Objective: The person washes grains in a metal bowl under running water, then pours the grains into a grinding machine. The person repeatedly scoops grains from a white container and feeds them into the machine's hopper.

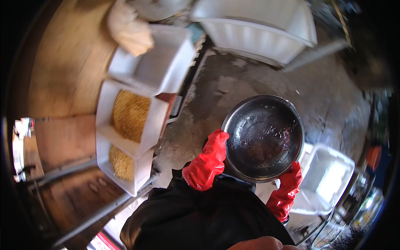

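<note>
We've got the bowl in both hands, out in front at waist height over the wet concrete floor. Left hand, red rubber glove, is clamped on the near-left rim, fingers curled over the edge. Right hand, same glove, grips the near-right rim from below; fingertips are hidden by the bowl, but it is clearly bearing weight.

Bowl state: round steel, held roughly level, open side up. Inside is wet, with a thin film of water and a few small specks, no real contents. Reads to us as emptied or rinsed, not yet set down anywhere.

Around it:
- Left: stacked white trays on a wooden bench. Noodle tray is full of yellow noodles, and a lower tray under it is also loaded. The empty tray above has a beige sack at its far corner.
- Far side: large white tub, contents not visible.
- Right: white bin just beside the right hand, looks empty.

Judgement: noodles are already trayed and the bowl is carrying nothing. Placing the bowl is what's left.
</note>
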{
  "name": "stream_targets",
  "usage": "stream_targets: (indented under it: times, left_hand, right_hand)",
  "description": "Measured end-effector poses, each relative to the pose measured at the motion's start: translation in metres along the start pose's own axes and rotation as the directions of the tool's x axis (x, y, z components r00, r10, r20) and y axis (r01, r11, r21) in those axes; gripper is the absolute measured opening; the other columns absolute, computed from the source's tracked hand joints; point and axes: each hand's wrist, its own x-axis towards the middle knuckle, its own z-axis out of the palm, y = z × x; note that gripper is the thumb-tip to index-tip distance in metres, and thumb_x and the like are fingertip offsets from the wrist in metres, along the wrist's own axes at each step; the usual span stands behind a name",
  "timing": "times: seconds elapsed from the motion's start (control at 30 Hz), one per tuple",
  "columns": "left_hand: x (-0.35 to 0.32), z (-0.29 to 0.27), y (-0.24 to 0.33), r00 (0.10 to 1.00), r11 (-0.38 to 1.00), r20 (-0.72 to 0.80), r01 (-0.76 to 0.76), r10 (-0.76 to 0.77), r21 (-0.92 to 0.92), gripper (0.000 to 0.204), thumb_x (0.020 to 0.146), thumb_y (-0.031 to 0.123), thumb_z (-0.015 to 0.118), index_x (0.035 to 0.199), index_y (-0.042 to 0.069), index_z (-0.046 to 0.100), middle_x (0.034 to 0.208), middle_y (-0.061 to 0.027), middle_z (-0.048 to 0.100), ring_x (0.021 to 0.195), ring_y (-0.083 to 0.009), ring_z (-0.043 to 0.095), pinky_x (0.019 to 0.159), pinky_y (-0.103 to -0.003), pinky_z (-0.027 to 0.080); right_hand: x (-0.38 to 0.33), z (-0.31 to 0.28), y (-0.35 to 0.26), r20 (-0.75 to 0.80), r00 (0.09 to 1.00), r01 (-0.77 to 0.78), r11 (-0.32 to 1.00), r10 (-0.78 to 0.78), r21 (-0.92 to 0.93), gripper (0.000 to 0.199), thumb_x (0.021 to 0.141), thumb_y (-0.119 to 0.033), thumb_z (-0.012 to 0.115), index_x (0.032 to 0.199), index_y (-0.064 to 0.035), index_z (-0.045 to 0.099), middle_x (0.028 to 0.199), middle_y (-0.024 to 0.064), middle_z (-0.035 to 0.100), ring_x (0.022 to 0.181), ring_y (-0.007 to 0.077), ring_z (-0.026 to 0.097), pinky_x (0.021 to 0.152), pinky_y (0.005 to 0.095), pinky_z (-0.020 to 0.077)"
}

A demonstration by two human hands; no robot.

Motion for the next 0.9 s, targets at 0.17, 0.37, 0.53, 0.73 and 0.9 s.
stream_targets:
  times: [0.17,0.37,0.53,0.73,0.9]
  left_hand:
    - [0.047,-0.163,0.018,0.936,0.945,-0.135,-0.327,0.325,0.010,0.018,0.085,0.020,0.058,0.093,0.005,0.065,0.086,-0.0034,0.062,0.079,-0.0161,0.053,0.074,-0.033,0.046]
    - [0.073,-0.357,0.026,0.640,0.430,-0.049,-0.455,0.767,0.779,0.023,0.083,0.016,0.063,0.103,0.005,0.069,0.104,-0.0162,0.068,0.099,-0.0349,0.063,0.086,-0.042,0.050]
    - [0.069,-0.429,0.074,0.922,0.888,-0.140,-0.296,0.362,0.351,0.027,0.084,0.014,0.068,0.108,0.003,0.067,0.100,-0.0130,0.069,0.092,-0.0244,0.065,0.077,-0.034,0.052]
    - [0.106,-0.451,0.051,0.917,0.822,-0.035,-0.372,0.397,-0.431,0.034,0.089,0.009,0.061,0.122,0.002,0.060,0.111,-0.0095,0.065,0.101,-0.0192,0.061,0.083,-0.034,0.052]
    - [0.135,-0.437,0.054,0.952,0.636,0.022,-0.186,0.304,-0.749,0.034,0.090,0.014,0.059,0.123,0.002,0.059,0.113,-0.0100,0.064,0.102,-0.0189,0.060,0.082,-0.034,0.051]
  right_hand:
    - [-0.014,0.131,-0.108,0.144,0.929,0.348,0.937,-0.342,-0.019,0.036,0.074,-0.002,0.073,0.109,-0.0038,0.065,0.097,0.0102,0.070,0.084,0.0189,0.067,0.075,0.0284,0.0508]
    - [-0.044,0.263,-0.221,0.405,0.847,0.200,0.911,-0.345,0.360,0.036,0.088,-0.007,0.064,0.122,0.0052,0.059,0.105,0.0102,0.068,0.091,0.0199,0.063,0.082,0.0316,0.0504]
    - [-0.107,0.347,-0.363,0.556,0.767,0.051,0.894,-0.321,0.445,0.039,0.091,-0.007,0.061,0.126,0.0071,0.056,0.107,0.0082,0.066,0.097,0.0150,0.059,0.087,0.0270,0.0461]
    - [-0.186,0.429,-0.452,0.385,0.479,0.736,0.600,-0.789,0.314,0.035,0.087,-0.005,0.058,0.121,0.0024,0.062,0.079,0.0104,0.067,0.068,0.0134,0.061,0.062,0.0277,0.0488]
    - [-0.244,0.483,-0.470,0.181,0.086,0.938,0.140,-0.980,0.316,0.033,0.085,-0.011,0.068,0.117,-0.0039,0.066,0.075,0.0092,0.062,0.064,0.0247,0.057,0.059,0.0384,0.0458]
